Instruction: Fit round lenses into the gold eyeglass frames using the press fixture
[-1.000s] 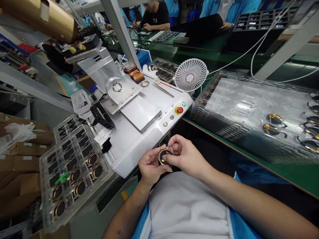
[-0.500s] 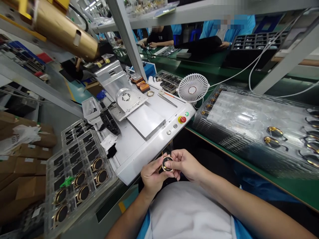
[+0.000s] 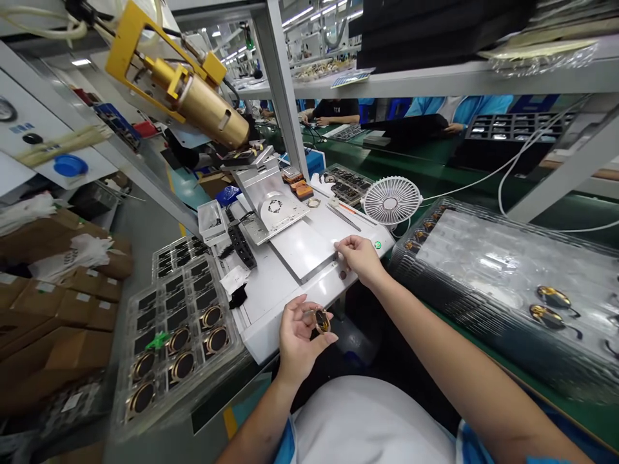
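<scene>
Head camera view: the person's left hand, low in front of the white shirt, is partly curled, its thumb and fingers gripping a gold-rimmed watch part with a dark face, tilted on edge at the fingertips. Beyond it, up and to its right, the right hand hovers over the front edge of the white machine bed, fingers bent and nearly together; whether they pinch something small cannot be told. The likeliest mishap is a drop: the watch part is held by one hand only, and a loosened thumb could let it slide over the front edge to the floor. A thumb pressed on the dark face might also smudge or scratch it. Near the right hand lie a green-lit button, just past the knuckles, and a dull round button, just below the fingers; a lowered wrist or fingertip could press either by accident. Close to those fingers, the corner of the flat metal plate could knock them. Anything tiny in that pinch could fall unnoticed against the pale surface.
</scene>
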The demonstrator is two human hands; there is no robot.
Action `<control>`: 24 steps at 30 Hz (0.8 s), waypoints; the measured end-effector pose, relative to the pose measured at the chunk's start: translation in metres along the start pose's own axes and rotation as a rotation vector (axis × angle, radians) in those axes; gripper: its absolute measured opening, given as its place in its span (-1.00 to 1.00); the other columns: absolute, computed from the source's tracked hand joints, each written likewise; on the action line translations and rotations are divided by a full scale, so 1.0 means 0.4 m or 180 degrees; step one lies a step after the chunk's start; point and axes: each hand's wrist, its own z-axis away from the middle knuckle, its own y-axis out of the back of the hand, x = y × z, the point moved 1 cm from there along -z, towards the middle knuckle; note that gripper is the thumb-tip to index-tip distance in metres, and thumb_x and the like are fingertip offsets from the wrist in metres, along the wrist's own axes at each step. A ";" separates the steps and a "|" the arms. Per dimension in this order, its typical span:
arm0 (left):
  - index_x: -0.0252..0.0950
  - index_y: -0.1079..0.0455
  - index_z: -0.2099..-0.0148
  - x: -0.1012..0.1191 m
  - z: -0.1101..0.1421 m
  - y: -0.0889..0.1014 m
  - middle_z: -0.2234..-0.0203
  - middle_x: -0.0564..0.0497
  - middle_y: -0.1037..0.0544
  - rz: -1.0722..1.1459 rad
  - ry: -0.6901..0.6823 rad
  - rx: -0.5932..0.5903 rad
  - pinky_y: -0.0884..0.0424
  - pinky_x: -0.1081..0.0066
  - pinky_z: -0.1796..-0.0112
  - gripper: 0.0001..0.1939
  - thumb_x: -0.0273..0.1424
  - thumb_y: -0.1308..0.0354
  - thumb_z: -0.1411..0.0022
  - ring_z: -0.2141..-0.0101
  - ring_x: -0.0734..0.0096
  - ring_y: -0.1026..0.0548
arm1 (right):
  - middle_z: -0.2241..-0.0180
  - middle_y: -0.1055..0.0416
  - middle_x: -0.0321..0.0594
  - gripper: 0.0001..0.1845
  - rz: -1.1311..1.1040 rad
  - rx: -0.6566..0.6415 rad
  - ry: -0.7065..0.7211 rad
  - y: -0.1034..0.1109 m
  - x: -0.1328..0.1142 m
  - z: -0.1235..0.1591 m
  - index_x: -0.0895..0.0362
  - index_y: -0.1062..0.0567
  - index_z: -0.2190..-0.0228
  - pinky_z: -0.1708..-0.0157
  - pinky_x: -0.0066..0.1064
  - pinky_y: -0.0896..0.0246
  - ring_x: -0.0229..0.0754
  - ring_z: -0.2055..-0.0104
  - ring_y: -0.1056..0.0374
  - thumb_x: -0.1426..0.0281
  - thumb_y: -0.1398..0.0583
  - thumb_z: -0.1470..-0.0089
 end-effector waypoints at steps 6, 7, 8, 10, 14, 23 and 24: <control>-0.23 -0.34 -0.13 0.015 0.004 -0.010 0.13 -0.15 -0.68 -0.0955 -0.0646 0.0116 -0.64 0.32 0.18 -0.25 -0.45 -0.58 0.07 0.20 0.24 -0.69 | 0.66 -0.25 -0.43 -0.57 -0.0034 -0.0633 0.0261 0.035 -0.003 0.166 0.09 -0.41 0.48 0.68 -0.47 -0.09 -0.32 0.67 -0.15 0.06 -0.42 0.07; -0.23 -0.32 -0.16 0.018 0.004 -0.016 0.11 -0.17 -0.68 -0.1086 -0.0729 0.0093 -0.64 0.30 0.15 -0.25 -0.47 -0.57 0.05 0.17 0.21 -0.70 | 0.65 -0.28 -0.42 -0.59 0.0005 -0.0805 0.0278 0.041 -0.002 0.200 0.09 -0.42 0.47 0.67 -0.46 -0.10 -0.31 0.67 -0.17 0.07 -0.41 0.02; -0.23 -0.31 -0.18 0.019 0.004 -0.021 0.08 -0.19 -0.68 -0.1188 -0.0798 0.0069 -0.65 0.29 0.13 -0.24 -0.48 -0.55 0.04 0.15 0.20 -0.70 | 0.63 -0.31 -0.39 -0.61 0.0062 -0.0928 0.0284 0.046 -0.001 0.230 0.10 -0.43 0.47 0.66 -0.45 -0.13 -0.30 0.66 -0.19 0.09 -0.40 -0.01; -0.23 -0.29 -0.22 0.022 0.005 -0.034 0.04 -0.21 -0.68 -0.1335 -0.0895 0.0005 -0.65 0.27 0.10 -0.23 -0.50 -0.53 0.00 0.11 0.18 -0.69 | 0.57 -0.39 -0.32 -0.66 0.0195 -0.0999 0.0285 0.053 0.004 0.279 0.12 -0.46 0.46 0.61 -0.43 -0.19 -0.28 0.61 -0.26 0.14 -0.39 -0.05; -0.22 -0.31 -0.24 0.023 0.005 -0.055 -0.01 -0.23 -0.67 -0.1406 -0.0977 -0.0165 -0.64 0.26 0.04 -0.29 -0.56 -0.46 -0.08 0.06 0.17 -0.69 | 0.52 -0.47 -0.25 -0.74 0.0533 -0.0935 0.0521 0.055 0.015 0.322 0.12 -0.52 0.45 0.51 -0.41 -0.23 -0.22 0.51 -0.33 0.21 -0.34 -0.13; -0.25 -0.35 -0.21 0.026 0.010 -0.066 -0.01 -0.23 -0.67 -0.1405 -0.0975 -0.0107 -0.64 0.25 0.03 -0.35 -0.57 -0.44 -0.09 0.04 0.14 -0.69 | 0.49 -0.52 -0.20 -0.75 0.0833 -0.0875 0.0689 0.058 0.016 0.322 0.11 -0.56 0.45 0.50 -0.38 -0.24 -0.17 0.50 -0.36 0.20 -0.33 -0.14; -0.25 -0.35 -0.21 0.026 0.011 -0.066 -0.01 -0.23 -0.67 -0.1421 -0.0990 -0.0107 -0.64 0.25 0.03 -0.35 -0.57 -0.44 -0.09 0.04 0.14 -0.69 | 0.49 -0.52 -0.20 -0.74 0.0835 -0.0875 0.0682 0.057 0.016 0.323 0.11 -0.56 0.46 0.50 -0.37 -0.24 -0.17 0.50 -0.36 0.20 -0.33 -0.13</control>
